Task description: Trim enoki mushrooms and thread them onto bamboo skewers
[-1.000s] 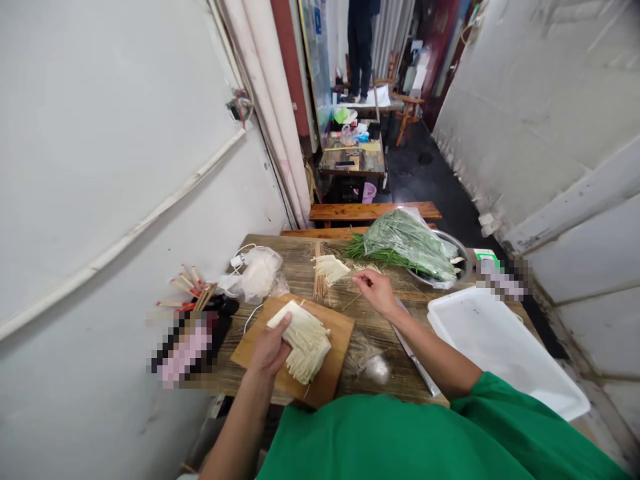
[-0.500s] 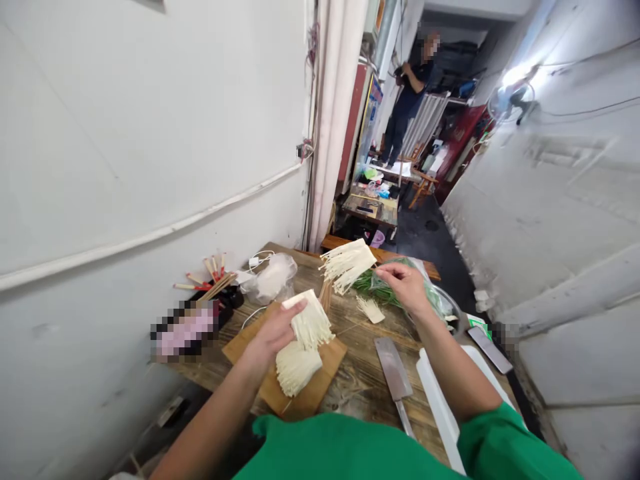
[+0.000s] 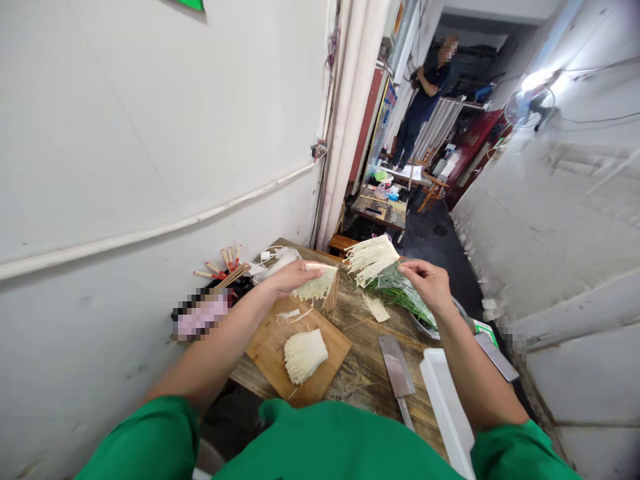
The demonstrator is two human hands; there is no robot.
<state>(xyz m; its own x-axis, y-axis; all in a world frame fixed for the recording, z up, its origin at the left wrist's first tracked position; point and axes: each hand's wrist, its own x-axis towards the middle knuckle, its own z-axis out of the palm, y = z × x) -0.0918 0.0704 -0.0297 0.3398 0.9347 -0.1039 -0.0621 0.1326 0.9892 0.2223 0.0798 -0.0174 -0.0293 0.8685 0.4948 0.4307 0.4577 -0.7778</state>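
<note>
My left hand (image 3: pixel 293 277) is closed on a flat bunch of enoki mushrooms (image 3: pixel 316 285), above the far edge of the wooden cutting board (image 3: pixel 333 340). My right hand (image 3: pixel 429 280) pinches the thin end of a skewer of enoki mushrooms (image 3: pixel 373 259), its strands pointing left. On the board lie another enoki bunch (image 3: pixel 305 357) and a few loose strands (image 3: pixel 289 315). A small enoki piece (image 3: pixel 376 308) rests on the table between the hands. Beyond the left hand's bunch are thin wooden sticks (image 3: pixel 331 300), partly hidden.
A cleaver (image 3: pixel 397 367) lies right of the board, beside a white tray (image 3: pixel 450 410). Long green vegetables (image 3: pixel 403 297) in plastic lie under my right hand. A phone (image 3: pixel 496 357) is at the right edge. A person (image 3: pixel 425 100) stands far back.
My left hand has lifted its enoki bunch off the board, moving it away from me and toward the right hand's skewer. The other bunch stays on the board. The view has shifted slightly.
</note>
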